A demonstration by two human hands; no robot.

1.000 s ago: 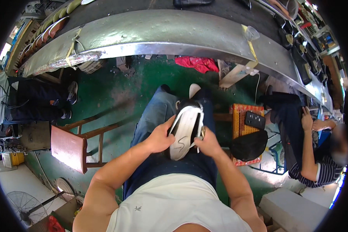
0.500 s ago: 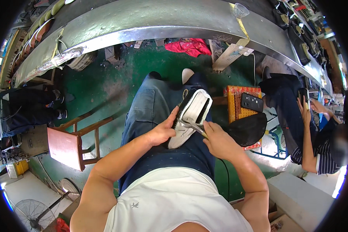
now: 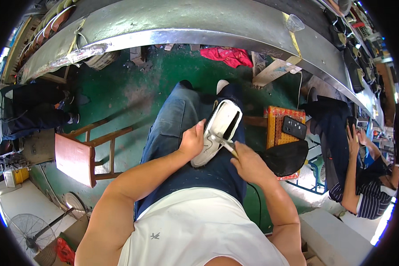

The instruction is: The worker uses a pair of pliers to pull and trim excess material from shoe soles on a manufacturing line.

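An unfinished shoe (image 3: pixel 226 116), dark-sided with a whitish underside, lies bottom up and slanting on my lap. A long dark gap shows along the right part of its underside. My left hand (image 3: pixel 192 140) is closed on its left edge, thumb pointing up along the side; the other fingers are mostly hidden. My right hand (image 3: pixel 247 160) is closed around the handle of a metal tool with a curved head, which looks like pincers (image 3: pixel 223 141). The tool's head rests on or just over the middle of the underside.
A metal-edged workbench (image 3: pixel 173 36) curves across the front. A wooden stool (image 3: pixel 75 155) stands left. At right, a beaded seat (image 3: pixel 275 133) holds a phone (image 3: pixel 294 127) and a black cloth-like item (image 3: pixel 286 158). A co-worker (image 3: pixel 363 177) sits beyond it. A fan (image 3: pixel 29 237) stands lower left.
The tool's head has turned and shifted slightly on the shoe's underside. My left hand has slid a little, its thumb now more upright. The whole view has shifted slightly.
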